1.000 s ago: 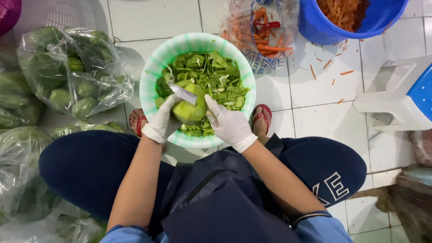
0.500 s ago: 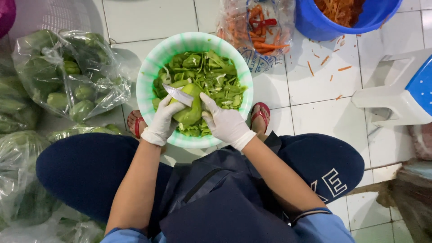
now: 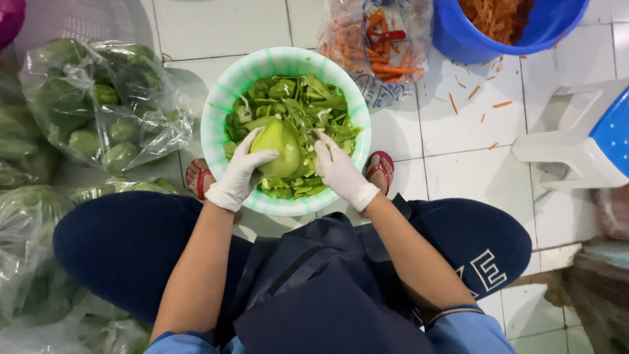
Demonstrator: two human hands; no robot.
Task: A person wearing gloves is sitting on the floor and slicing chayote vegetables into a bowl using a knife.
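Bags (image 3: 105,105) of clear plastic, stuffed with green fruit, crowd the floor on the left, reaching down past the person's knee. Next comes the left hand (image 3: 246,167) in a white glove — its grip is wrapped around the side of a pale green fruit (image 3: 278,145), fingers spread over the skin. The fruit is held just above a heap of green peelings (image 3: 308,105) inside a round bowl (image 3: 219,111) with a light green and white rim, which sits on the tiled floor (image 3: 452,151) between the person's feet (red sandal straps show at either side). The right hand (image 3: 337,172), also gloved, rests against the other side of the fruit; its grip looks closed, though whether it holds a blade or peeler I cannot tell. Beyond the bowl, a clear bag of carrots (image 3: 380,46) lies touching a blue tub (image 3: 472,42) filled with orange shreds — a few orange scraps dot the tiles nearby. At the far right stands a low plastic stool (image 3: 583,147) with a blue seat and white legs.
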